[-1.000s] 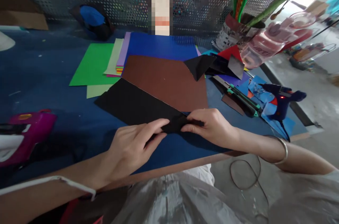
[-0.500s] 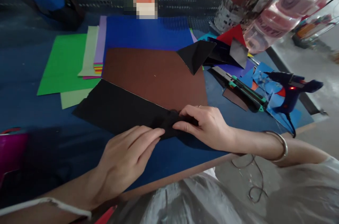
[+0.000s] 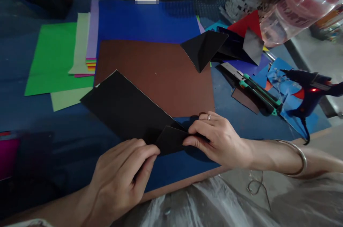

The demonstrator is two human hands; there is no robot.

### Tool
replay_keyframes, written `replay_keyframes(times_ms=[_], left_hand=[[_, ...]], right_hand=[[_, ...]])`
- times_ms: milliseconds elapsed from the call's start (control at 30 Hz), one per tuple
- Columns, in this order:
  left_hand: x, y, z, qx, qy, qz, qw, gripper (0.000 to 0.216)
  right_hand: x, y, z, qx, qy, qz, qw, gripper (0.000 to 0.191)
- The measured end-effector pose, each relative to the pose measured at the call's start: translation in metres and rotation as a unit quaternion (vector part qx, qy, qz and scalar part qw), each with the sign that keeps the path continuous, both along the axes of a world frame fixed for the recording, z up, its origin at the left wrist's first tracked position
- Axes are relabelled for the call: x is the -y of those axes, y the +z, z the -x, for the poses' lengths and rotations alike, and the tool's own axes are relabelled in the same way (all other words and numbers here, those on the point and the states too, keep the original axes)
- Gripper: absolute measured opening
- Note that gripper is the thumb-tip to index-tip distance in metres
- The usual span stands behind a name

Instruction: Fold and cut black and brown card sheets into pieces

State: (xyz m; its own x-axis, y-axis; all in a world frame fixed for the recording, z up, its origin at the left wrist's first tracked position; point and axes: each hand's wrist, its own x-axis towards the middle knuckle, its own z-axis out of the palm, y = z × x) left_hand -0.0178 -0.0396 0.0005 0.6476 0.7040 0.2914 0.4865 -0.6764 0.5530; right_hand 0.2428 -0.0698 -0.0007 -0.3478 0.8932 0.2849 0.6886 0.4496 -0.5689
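A long black paper strip (image 3: 125, 109) lies slanted on the blue table (image 3: 53, 127), its far end over a brown sheet (image 3: 158, 73). The strip's near end is folded over into a small flap (image 3: 171, 140). My right hand (image 3: 217, 137), with a ring and a bangle, pinches the flap's right edge. At the flap's left corner, my left hand (image 3: 120, 177) presses the paper with curled fingers.
Green (image 3: 50, 55), pale and blue sheets (image 3: 147, 21) lie behind the brown one. A folded black piece (image 3: 203, 50), paper scraps, a green-handled utility knife (image 3: 254, 89) and a lit blue glue gun (image 3: 311, 89) lie to the right. A magenta object (image 3: 8, 152) sits at the left edge.
The camera has dipped and moved closer. The strip's near end now shows as a flat folded flap between my hands, and the strip has swung a little toward me.
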Motion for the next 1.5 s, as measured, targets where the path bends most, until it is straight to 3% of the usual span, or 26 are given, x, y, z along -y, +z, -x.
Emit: replay_keyframes(times_ms=[200, 467, 667, 800, 933, 1067, 1233, 1500], left_hand=[[0.0, -0.007, 0.005, -0.029, 0.004, -0.018, 0.999, 0.019], [-0.006, -0.006, 0.006, -0.057, -0.059, -0.055, 0.995, 0.024], [-0.004, -0.01, 0.007, -0.095, -0.082, -0.166, 0.978, 0.034], [-0.004, -0.014, 0.003, -0.104, -0.188, -0.125, 0.969, 0.047], [-0.009, -0.015, 0.001, -0.116, -0.219, -0.097, 0.964, 0.053], [-0.01, -0.017, 0.003, -0.117, -0.22, -0.083, 0.965, 0.061], [-0.008, -0.021, 0.005, -0.12, -0.213, -0.069, 0.967, 0.071], [-0.012, -0.02, 0.004, -0.142, -0.234, -0.086, 0.958, 0.069]], right_hand=[[0.003, 0.0, 0.001, 0.059, -0.034, 0.009, 0.998, 0.036], [0.0, 0.007, -0.001, 0.096, -0.019, 0.029, 0.995, 0.037], [0.001, 0.007, -0.002, 0.102, -0.013, 0.032, 0.994, 0.038], [0.001, 0.006, -0.002, 0.105, -0.008, 0.028, 0.994, 0.038], [0.0, 0.008, -0.004, 0.104, -0.005, 0.034, 0.994, 0.035], [-0.002, 0.017, -0.013, 0.086, 0.014, 0.13, 0.988, 0.028], [-0.005, 0.036, -0.023, 0.089, 0.019, 0.3, 0.95, 0.018], [-0.008, 0.043, -0.022, 0.099, 0.057, 0.347, 0.931, 0.026]])
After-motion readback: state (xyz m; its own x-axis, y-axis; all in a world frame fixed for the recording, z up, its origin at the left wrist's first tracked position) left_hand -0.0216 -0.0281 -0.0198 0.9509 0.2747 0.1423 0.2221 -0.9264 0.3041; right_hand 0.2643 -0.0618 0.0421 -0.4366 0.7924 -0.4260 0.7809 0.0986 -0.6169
